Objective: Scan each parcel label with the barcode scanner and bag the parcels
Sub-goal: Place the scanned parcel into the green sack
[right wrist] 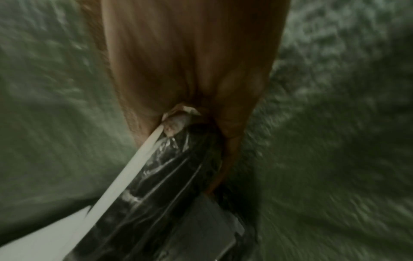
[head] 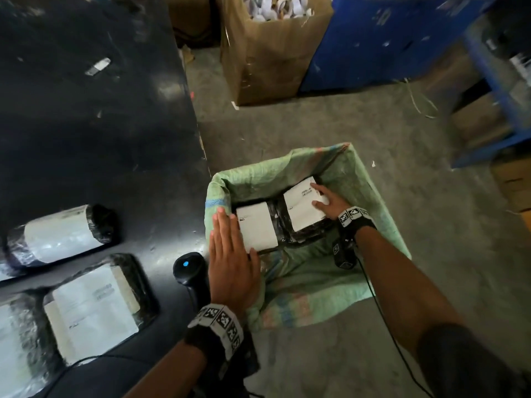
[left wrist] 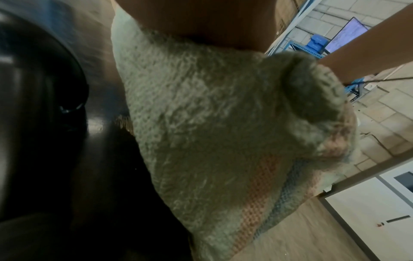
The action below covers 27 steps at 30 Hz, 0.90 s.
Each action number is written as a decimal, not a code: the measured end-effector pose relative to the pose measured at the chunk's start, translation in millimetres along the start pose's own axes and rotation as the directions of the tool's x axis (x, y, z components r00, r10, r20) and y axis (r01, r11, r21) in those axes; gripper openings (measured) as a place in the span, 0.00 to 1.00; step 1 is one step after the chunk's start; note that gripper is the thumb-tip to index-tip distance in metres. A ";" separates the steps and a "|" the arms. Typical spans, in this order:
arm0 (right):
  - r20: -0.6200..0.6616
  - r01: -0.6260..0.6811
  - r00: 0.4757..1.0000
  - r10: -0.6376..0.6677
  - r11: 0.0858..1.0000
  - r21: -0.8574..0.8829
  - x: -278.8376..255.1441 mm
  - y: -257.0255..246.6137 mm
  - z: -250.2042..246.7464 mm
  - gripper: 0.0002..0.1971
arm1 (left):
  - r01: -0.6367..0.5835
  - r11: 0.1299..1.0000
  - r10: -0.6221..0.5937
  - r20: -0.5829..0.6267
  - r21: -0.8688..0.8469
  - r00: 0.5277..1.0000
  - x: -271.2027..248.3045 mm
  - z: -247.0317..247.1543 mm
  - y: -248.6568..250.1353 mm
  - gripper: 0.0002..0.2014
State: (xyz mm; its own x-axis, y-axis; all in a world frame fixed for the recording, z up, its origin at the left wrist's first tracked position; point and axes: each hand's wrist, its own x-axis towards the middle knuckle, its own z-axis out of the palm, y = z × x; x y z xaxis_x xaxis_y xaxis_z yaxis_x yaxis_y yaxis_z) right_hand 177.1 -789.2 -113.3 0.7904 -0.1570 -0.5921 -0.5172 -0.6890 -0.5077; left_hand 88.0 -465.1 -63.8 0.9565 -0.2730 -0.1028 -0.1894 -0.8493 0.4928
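A green woven sack stands open on the floor beside the black table. Two black-wrapped parcels with white labels lie inside it, one on the left and one on the right. My right hand reaches into the sack and grips the right parcel's far edge; the right wrist view shows that hand closed on the parcel's corner. My left hand lies flat with straight fingers on the sack's near-left rim. The black barcode scanner, its blue light on, lies on the table beside that hand.
Three more labelled parcels lie on the table at left, one rolled, one flat and one at the frame edge. A cardboard box of paper scraps and blue shelving stand beyond the sack on the concrete floor.
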 end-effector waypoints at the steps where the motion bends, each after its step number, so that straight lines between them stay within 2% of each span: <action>1: -0.005 -0.003 1.000 0.003 1.000 0.015 3.8 8.8 6.1 0.30 | 0.004 1.000 -0.004 0.005 -0.016 1.000 1.5 -0.1 0.2 0.37; 4: -0.032 -0.009 0.999 0.011 0.998 0.068 18.0 28.0 24.5 0.31 | 0.005 1.000 -0.005 0.011 -0.028 1.000 3.7 0.2 0.2 0.36; 7: -0.023 -0.028 0.999 0.029 0.998 0.050 30.0 37.9 40.8 0.32 | -0.006 0.999 0.007 0.007 -0.052 1.000 2.4 -0.1 -2.1 0.37; 10: -0.093 -0.139 0.986 0.136 0.990 -0.029 40.7 47.9 57.3 0.34 | -0.005 0.998 0.005 -0.010 -0.066 1.000 2.7 -0.4 -1.3 0.38; 14: -0.213 -0.308 0.933 0.292 0.950 -0.048 40.1 41.7 77.0 0.34 | -0.009 0.999 0.009 0.003 -0.049 1.000 3.5 0.9 0.4 0.40; 17: -0.189 -0.382 0.916 0.355 0.914 -0.139 38.1 32.1 68.8 0.37 | 0.000 1.000 0.001 0.026 -0.021 1.000 2.2 0.4 0.4 0.42; 19: -0.137 -0.373 0.926 0.352 0.909 -0.185 36.1 16.4 48.0 0.36 | -0.003 0.999 0.004 0.029 -0.037 1.000 1.8 -2.3 0.0 0.43; 22: -0.130 -0.299 0.950 0.284 0.946 -0.121 9.9 -41.1 16.0 0.26 | -0.022 0.998 0.024 0.046 -0.062 0.999 1.4 -9.2 -1.0 0.42; 25: -0.185 -0.120 0.977 0.109 0.992 -0.050 -36.7 -110.1 6.6 0.21 | -0.061 0.996 0.065 0.068 -0.072 0.996 2.0 -21.6 -10.2 0.39; 27: -0.192 0.038 0.981 -0.035 0.999 0.013 -77.1 -154.2 18.3 0.21 | -0.108 0.981 0.121 0.074 -0.159 0.990 4.0 -36.8 -24.6 0.36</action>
State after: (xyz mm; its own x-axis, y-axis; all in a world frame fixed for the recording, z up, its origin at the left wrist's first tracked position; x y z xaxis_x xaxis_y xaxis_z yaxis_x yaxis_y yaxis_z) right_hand 189.9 -658.0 -0.8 0.8561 -0.2657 -0.4433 -0.4911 -0.6852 -0.5379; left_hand 104.6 -428.7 -44.6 0.9074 -0.4067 -0.1061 -0.2541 -0.7320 0.6321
